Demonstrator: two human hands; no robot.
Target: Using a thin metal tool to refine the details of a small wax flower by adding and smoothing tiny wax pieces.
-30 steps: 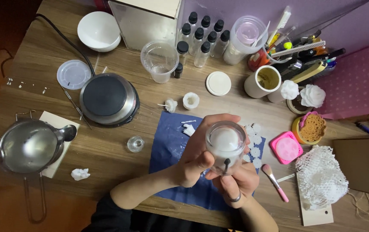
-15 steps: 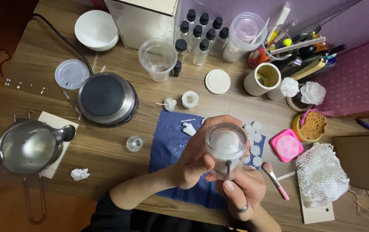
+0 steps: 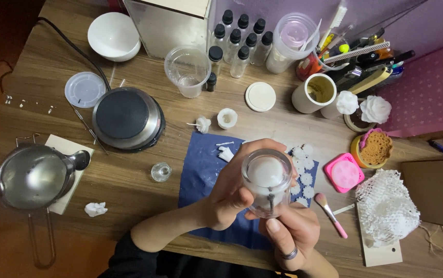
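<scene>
A clear glass jar [image 3: 267, 180] with white wax inside is raised above the blue mat [image 3: 201, 177], its mouth facing the camera. My left hand [image 3: 229, 193] wraps around the jar's left side. Under the jar sits my right hand [image 3: 289, 234], wearing a ring, with its thumb on the lower rim; a thin dark stick [image 3: 271, 201] points into the jar there. Small white wax flowers [image 3: 304, 164] lie on the mat just right of the jar.
An electric hot plate [image 3: 127, 118] and a steel melting pot [image 3: 33, 177] stand at left. At the back are a plastic cup [image 3: 188, 69], several dark-capped bottles [image 3: 239, 38] and a white bowl [image 3: 113, 35]. A pink mould [image 3: 344, 172], a small brush [image 3: 330, 213] and white netting [image 3: 386, 208] lie at right.
The jar and both hands have stayed nearly still above the mat; my right hand's thumb has shifted a little under the jar's rim.
</scene>
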